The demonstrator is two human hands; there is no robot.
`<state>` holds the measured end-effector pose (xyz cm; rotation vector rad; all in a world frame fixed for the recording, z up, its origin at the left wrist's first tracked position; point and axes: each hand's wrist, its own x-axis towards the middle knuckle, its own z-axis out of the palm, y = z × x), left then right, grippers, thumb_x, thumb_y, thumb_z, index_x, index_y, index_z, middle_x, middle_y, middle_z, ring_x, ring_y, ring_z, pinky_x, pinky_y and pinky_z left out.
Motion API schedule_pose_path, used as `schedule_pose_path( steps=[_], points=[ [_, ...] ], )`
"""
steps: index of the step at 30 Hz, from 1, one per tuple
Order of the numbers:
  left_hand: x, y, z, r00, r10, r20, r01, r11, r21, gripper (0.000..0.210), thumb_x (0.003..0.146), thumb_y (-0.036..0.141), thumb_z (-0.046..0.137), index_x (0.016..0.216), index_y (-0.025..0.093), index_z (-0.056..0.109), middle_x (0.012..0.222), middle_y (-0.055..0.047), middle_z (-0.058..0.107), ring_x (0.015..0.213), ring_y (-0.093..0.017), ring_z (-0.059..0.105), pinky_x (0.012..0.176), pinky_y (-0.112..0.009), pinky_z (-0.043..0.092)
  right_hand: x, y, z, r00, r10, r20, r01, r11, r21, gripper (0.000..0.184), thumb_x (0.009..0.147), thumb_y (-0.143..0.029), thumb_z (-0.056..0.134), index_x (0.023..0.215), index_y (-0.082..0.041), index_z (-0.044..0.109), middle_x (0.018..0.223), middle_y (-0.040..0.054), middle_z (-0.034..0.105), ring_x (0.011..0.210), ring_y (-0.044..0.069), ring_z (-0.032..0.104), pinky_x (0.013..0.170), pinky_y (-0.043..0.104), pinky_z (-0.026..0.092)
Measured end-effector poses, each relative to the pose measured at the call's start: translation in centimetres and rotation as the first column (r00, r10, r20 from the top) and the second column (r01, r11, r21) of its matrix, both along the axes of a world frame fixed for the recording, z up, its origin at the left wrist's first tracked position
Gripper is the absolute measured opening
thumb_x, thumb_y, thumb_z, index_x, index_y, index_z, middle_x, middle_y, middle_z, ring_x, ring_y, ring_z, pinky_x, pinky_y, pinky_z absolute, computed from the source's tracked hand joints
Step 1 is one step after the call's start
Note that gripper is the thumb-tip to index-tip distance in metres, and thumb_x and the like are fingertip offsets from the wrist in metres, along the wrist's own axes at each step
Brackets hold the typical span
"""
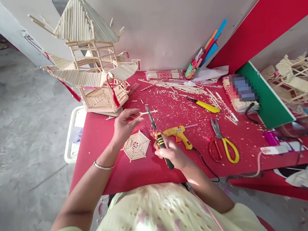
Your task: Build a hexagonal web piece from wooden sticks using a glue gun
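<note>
My left hand (pixel 127 124) pinches a thin wooden stick (pixel 153 111) between thumb and fingertips, above the red table. In my right hand (pixel 172 152) is a cutting tool (pixel 160 142) with a black-and-yellow handle; its narrow dark metal end points away from me and meets the stick. Whether it has one blade or two I cannot tell. Below and between my hands, a flat hexagonal stick panel (pixel 137 146) lies on the table. Beyond my left hand stands a pagoda model (pixel 95 75) built of sticks, hung with red tassels.
Right of my right hand lie a yellow glue gun (pixel 180 133), red-and-yellow-handled shears (pixel 221 141) and a yellow utility knife (pixel 207 106). Loose sticks (pixel 178 86) and chips cover the back of the red table (pixel 116 178). A green board (pixel 266 98) and power strip (pixel 278 149) are at right.
</note>
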<state>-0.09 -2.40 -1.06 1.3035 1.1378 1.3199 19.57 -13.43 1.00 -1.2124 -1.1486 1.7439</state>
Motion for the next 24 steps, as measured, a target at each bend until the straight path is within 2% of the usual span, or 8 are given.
schedule_pose_path(
  steps=[5,8,10,13,18,20,22,24],
  points=[
    [1.5,-1.1,1.1,0.912,0.026,0.409,0.056,0.981,-0.187,0.030,0.067,0.036,0.092,0.084,0.016,0.078,0.073,-0.002,0.070,0.065,-0.010,0.060,0.064,-0.023,0.050,-1.0,0.2,0.5,0.994,0.021,0.106,-0.030,0.996,0.082,0.029,0.075,-0.033,0.068,0.099,-0.025,0.055,0.080,-0.0045,0.050,0.071,0.015,0.049,0.067,0.029,0.045],
    [0.9,-1.1,1.3,0.887,0.085,0.455,0.024,0.973,-0.230,0.028,0.067,0.034,0.092,0.083,0.017,0.077,0.070,0.000,0.069,0.064,-0.009,0.061,0.063,-0.021,0.049,0.6,0.5,2.3,0.971,0.091,0.221,-0.124,0.982,0.139,0.041,0.078,-0.037,0.071,0.116,-0.027,0.059,0.092,-0.0024,0.060,0.084,0.017,0.058,0.078,0.032,0.050],
    [0.0,-1.1,1.2,0.926,0.108,0.361,-0.040,0.981,-0.192,0.026,0.068,0.032,0.091,0.084,0.017,0.078,0.071,-0.001,0.069,0.063,-0.009,0.060,0.063,-0.021,0.049,2.5,1.7,3.3,0.927,0.128,0.353,-0.194,0.968,0.158,0.053,0.079,-0.041,0.074,0.128,-0.029,0.058,0.103,0.0003,0.065,0.091,0.020,0.062,0.083,0.035,0.051],
    [-1.1,-1.5,0.8,0.982,0.098,0.164,-0.077,0.989,-0.130,0.023,0.070,0.031,0.090,0.086,0.017,0.080,0.074,-0.002,0.070,0.063,-0.009,0.057,0.061,-0.022,0.048,5.4,5.7,3.6,0.746,0.072,0.662,-0.226,0.962,0.150,0.066,0.080,-0.054,0.074,0.138,-0.028,0.056,0.108,0.0062,0.070,0.095,0.027,0.066,0.084,0.043,0.052],
    [-1.5,-2.7,0.8,0.981,0.097,0.171,-0.063,0.979,-0.193,0.026,0.069,0.033,0.090,0.084,0.015,0.080,0.070,-0.002,0.069,0.060,-0.009,0.057,0.057,-0.021,0.046,7.2,14.3,0.8,0.213,-0.069,0.975,-0.224,0.968,0.117,0.092,0.076,-0.057,0.071,0.154,-0.018,0.043,0.143,0.0213,0.060,0.124,0.043,0.059,0.098,0.053,0.049],
    [-1.6,-3.0,1.2,0.959,0.084,0.271,-0.011,0.965,-0.262,0.028,0.068,0.034,0.091,0.083,0.014,0.078,0.069,-0.003,0.070,0.060,-0.010,0.060,0.056,-0.021,0.047,7.2,16.5,-0.4,0.138,-0.048,0.989,-0.243,0.967,0.081,0.097,0.076,-0.059,0.071,0.156,-0.015,0.040,0.146,0.0246,0.056,0.127,0.044,0.058,0.099,0.054,0.049],
    [-1.9,-3.0,1.6,0.915,0.070,0.398,0.084,0.930,-0.357,0.030,0.067,0.033,0.091,0.083,0.012,0.076,0.071,-0.004,0.069,0.061,-0.009,0.061,0.057,-0.020,0.048,7.0,17.5,-1.0,0.130,-0.044,0.991,-0.266,0.961,0.078,0.100,0.077,-0.063,0.071,0.157,-0.012,0.039,0.146,0.0272,0.055,0.129,0.045,0.056,0.100,0.055,0.048],
    [-2.1,-2.8,1.7,0.860,0.091,0.502,0.168,0.879,-0.447,0.032,0.066,0.030,0.092,0.083,0.012,0.073,0.072,-0.002,0.068,0.061,-0.008,0.062,0.057,-0.019,0.050,6.5,17.2,-1.0,0.137,-0.148,0.979,-0.286,0.941,0.183,0.101,0.078,-0.064,0.072,0.157,-0.010,0.040,0.149,0.0291,0.050,0.136,0.047,0.050,0.106,0.059,0.044]
  ],
)
